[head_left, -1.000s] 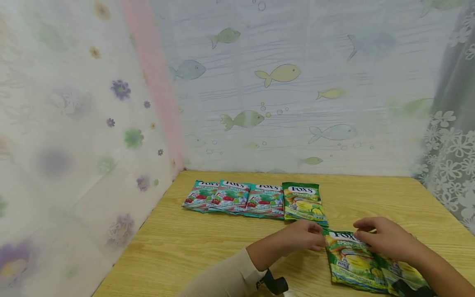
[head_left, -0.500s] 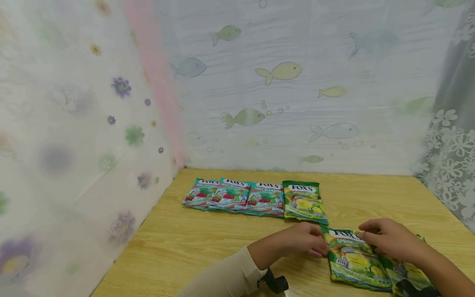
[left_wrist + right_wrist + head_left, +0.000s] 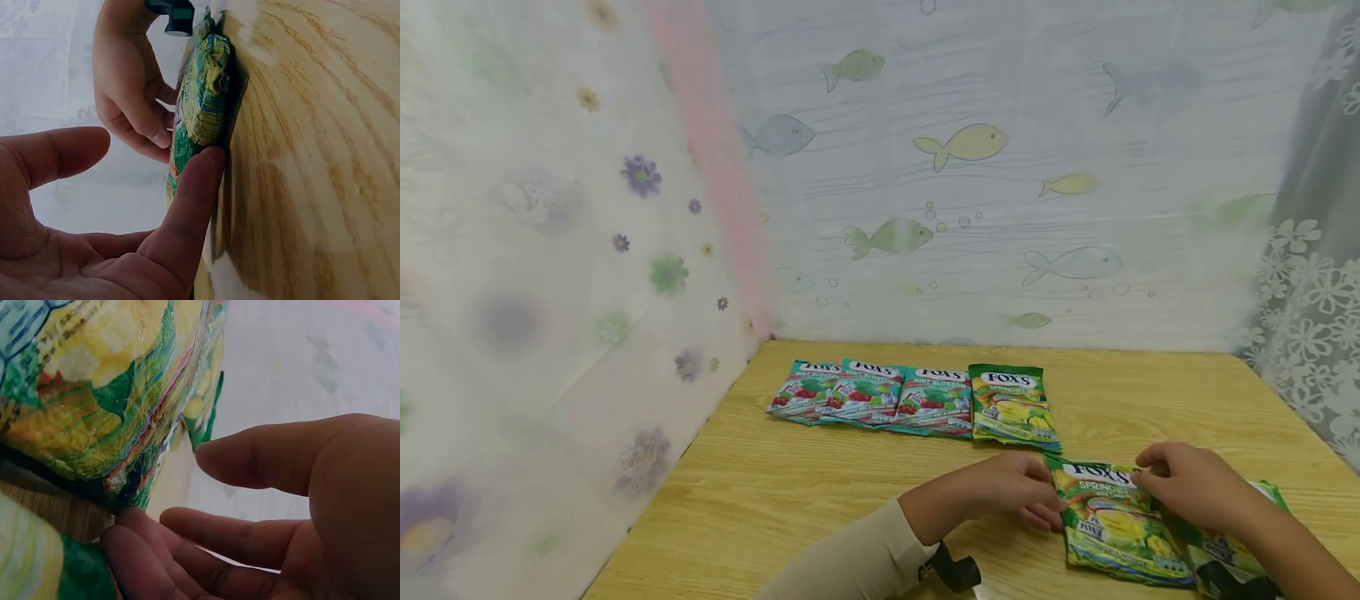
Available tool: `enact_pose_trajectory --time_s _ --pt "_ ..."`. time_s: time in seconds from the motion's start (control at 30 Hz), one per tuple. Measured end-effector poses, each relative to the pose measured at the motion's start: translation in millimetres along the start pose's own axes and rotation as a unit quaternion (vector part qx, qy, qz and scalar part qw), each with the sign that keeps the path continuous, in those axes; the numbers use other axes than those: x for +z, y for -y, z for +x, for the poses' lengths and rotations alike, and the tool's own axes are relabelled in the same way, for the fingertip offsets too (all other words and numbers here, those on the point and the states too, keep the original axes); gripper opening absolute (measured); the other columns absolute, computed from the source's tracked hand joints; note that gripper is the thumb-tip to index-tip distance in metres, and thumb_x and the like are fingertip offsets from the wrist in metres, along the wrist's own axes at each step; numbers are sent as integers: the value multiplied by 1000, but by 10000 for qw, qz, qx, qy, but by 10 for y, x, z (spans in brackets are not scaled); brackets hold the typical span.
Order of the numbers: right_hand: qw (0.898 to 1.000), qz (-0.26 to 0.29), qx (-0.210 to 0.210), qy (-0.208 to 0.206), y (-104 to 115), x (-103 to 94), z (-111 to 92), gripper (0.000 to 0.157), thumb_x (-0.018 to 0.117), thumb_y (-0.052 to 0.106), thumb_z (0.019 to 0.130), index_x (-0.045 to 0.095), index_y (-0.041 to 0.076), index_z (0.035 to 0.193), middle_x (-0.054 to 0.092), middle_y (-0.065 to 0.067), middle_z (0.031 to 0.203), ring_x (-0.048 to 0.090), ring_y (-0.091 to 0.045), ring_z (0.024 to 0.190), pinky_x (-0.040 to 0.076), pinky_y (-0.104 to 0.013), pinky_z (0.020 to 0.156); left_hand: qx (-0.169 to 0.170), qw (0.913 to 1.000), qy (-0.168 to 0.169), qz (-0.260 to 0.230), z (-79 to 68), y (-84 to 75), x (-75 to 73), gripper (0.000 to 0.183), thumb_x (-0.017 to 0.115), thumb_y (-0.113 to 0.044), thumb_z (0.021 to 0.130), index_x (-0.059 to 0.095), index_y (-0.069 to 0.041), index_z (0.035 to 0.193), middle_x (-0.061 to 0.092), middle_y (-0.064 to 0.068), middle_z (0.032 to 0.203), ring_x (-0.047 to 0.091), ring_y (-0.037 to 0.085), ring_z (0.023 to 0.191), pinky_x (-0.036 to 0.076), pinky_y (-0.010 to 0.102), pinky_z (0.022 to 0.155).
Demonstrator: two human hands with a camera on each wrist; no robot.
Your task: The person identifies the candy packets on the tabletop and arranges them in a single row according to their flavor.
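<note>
A green and yellow candy bag [image 3: 1120,525] printed FOX'S lies face up on the table, right of the middle. My left hand [image 3: 1022,492] is at its left side; in the left wrist view a fingertip [image 3: 206,165] touches the bag's edge with the thumb held away. Over its upper right corner is my right hand [image 3: 1198,487]. The right wrist view shows fingertips [image 3: 134,540] right at that bag's corner and the thumb apart. A second green and yellow bag [image 3: 1225,550] lies to the right, partly hidden under my right hand and wrist.
Farther back, three teal mint candy bags [image 3: 868,396] lie overlapping in a row, with another green and yellow bag [image 3: 1011,408] at its right end. The wooden table [image 3: 775,492] meets a flowered sheet at left and a fish-print sheet [image 3: 970,217] behind.
My right hand has shifted slightly right across the front bag, uncovering more of its top corner. The bag has moved slightly left; my left hand stays at its left edge.
</note>
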State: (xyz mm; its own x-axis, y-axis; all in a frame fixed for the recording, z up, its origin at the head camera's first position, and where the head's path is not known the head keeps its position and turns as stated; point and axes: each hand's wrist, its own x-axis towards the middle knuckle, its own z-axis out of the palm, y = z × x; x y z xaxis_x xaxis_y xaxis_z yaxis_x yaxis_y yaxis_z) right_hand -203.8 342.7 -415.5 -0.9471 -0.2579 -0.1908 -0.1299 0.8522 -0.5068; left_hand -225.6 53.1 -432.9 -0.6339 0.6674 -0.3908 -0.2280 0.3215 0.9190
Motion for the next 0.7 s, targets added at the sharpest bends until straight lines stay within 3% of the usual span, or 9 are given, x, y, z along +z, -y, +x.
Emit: enact_pose_trajectory --time_s 0.23,0.47,0.7 --pt "9995 215 85 203 -36 13 24 58 67 37 100 59 -9 134 71 -4 109 68 -20 92 58 -43 73 -176 9998 -37 -107 15 -7 6 34 66 -10 101 63 -1 133 75 8 109 76 34 105 63 41 87" --pt "9992 298 -129 217 -34 37 19 60 69 37 100 57 -9 137 71 -6 111 67 -21 95 57 -42 74 -119 9999 106 -57 -5 -13 10 44 65 -11 102 55 2 143 76 10 110 74 37 108 63 41 89" --pt "9990 252 -109 348 13 33 -4 70 69 40 99 51 -11 142 70 -5 112 68 -22 97 57 -43 75 -134 9996 225 -123 26 7 3 32 63 -12 103 62 -1 133 76 10 109 72 39 112 61 44 92"
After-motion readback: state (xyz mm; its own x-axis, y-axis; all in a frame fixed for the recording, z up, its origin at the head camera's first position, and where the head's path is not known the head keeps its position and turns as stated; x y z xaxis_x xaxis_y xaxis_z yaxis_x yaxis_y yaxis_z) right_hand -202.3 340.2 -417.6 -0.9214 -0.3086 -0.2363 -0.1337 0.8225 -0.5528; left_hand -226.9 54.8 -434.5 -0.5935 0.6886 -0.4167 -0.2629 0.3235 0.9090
